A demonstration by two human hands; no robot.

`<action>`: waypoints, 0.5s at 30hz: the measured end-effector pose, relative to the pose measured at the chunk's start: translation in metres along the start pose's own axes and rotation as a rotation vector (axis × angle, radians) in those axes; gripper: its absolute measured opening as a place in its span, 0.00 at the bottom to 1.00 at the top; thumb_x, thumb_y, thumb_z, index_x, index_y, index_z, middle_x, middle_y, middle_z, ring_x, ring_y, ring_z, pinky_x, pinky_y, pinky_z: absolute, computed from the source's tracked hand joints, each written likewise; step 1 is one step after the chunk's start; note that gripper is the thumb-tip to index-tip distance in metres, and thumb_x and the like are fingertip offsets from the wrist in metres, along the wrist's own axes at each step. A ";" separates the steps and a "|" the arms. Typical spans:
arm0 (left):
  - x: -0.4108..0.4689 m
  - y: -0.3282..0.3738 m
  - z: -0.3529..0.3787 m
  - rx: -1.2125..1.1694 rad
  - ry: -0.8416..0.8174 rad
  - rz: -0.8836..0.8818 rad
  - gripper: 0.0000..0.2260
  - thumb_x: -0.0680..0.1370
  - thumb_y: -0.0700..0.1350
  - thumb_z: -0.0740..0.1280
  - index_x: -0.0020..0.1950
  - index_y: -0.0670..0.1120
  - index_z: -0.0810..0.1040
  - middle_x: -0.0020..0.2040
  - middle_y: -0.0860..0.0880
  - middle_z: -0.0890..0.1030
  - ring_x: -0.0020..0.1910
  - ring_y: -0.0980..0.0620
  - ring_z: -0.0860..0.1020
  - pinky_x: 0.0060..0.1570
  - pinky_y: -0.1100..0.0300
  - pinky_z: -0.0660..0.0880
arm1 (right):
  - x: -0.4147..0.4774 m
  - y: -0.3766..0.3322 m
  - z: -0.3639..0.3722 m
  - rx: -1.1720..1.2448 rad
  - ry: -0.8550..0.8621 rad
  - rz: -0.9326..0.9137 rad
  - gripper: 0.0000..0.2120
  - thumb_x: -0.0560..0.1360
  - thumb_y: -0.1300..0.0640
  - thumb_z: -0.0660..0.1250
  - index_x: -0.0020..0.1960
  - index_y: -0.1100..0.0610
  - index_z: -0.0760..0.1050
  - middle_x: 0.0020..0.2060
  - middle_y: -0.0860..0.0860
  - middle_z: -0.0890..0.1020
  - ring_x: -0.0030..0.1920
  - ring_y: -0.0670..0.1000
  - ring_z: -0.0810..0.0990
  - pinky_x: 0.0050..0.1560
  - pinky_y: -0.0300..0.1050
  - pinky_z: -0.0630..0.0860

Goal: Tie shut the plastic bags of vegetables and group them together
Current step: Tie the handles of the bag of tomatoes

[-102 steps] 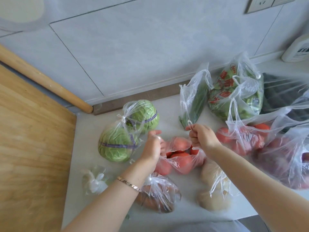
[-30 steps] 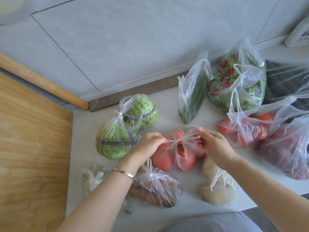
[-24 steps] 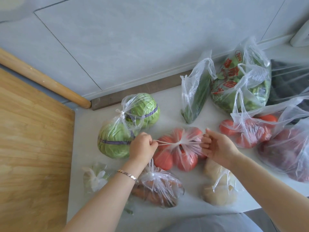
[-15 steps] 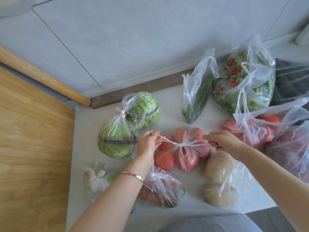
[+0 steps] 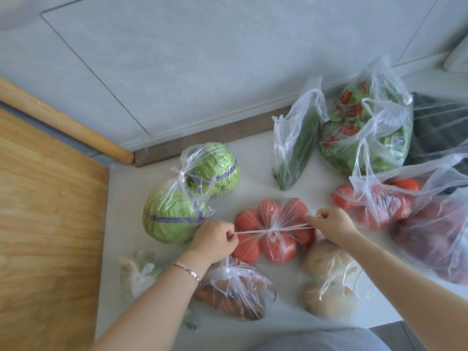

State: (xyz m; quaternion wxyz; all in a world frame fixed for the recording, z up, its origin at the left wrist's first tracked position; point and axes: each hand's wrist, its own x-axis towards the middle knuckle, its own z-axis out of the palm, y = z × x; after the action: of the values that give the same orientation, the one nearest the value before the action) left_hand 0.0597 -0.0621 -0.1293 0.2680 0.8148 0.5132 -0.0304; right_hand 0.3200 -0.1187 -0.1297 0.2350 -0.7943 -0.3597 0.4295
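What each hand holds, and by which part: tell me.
The tomato bag: left hand pinches one twisted handle end, right hand the other, both taut across the knot.

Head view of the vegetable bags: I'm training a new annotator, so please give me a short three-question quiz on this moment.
1. True or false: the left hand and the right hand each grip one handle of the tomato bag, and the strand between them is stretched taut.
2. Which bag is already knotted shut?
A. the cabbage bag
B. the bag of leafy greens with red print
C. the bag of long green vegetables
3. In a word or two: what is worn on the left wrist?

Key: 1 true; 2 A; 3 a bracelet.
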 end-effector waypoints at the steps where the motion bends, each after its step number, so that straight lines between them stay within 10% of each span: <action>1: 0.002 0.004 -0.002 -0.114 -0.022 -0.114 0.15 0.72 0.44 0.64 0.27 0.47 0.63 0.24 0.51 0.64 0.27 0.50 0.65 0.33 0.59 0.65 | -0.001 -0.002 -0.002 0.086 0.018 0.004 0.24 0.69 0.58 0.71 0.23 0.55 0.60 0.19 0.48 0.62 0.23 0.48 0.60 0.25 0.39 0.59; 8: 0.005 0.040 -0.029 -1.743 0.051 -0.472 0.13 0.77 0.38 0.57 0.33 0.41 0.70 0.40 0.43 0.79 0.49 0.46 0.78 0.58 0.52 0.72 | -0.020 -0.041 -0.001 0.800 -0.309 -0.188 0.10 0.75 0.65 0.61 0.45 0.58 0.81 0.40 0.53 0.85 0.44 0.50 0.83 0.52 0.41 0.77; 15: 0.013 0.072 -0.027 -1.483 0.149 -0.303 0.08 0.77 0.32 0.61 0.49 0.42 0.78 0.48 0.49 0.80 0.42 0.55 0.82 0.50 0.61 0.79 | -0.004 -0.050 0.038 0.565 -0.141 -0.127 0.11 0.74 0.71 0.62 0.54 0.65 0.78 0.22 0.42 0.79 0.22 0.40 0.71 0.27 0.31 0.71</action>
State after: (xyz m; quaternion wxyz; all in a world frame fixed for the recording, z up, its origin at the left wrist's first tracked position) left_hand 0.1211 -0.0628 -0.0806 0.7030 0.3420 0.5221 0.3409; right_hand 0.2675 -0.0884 -0.1134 0.4476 -0.6414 -0.2903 0.5513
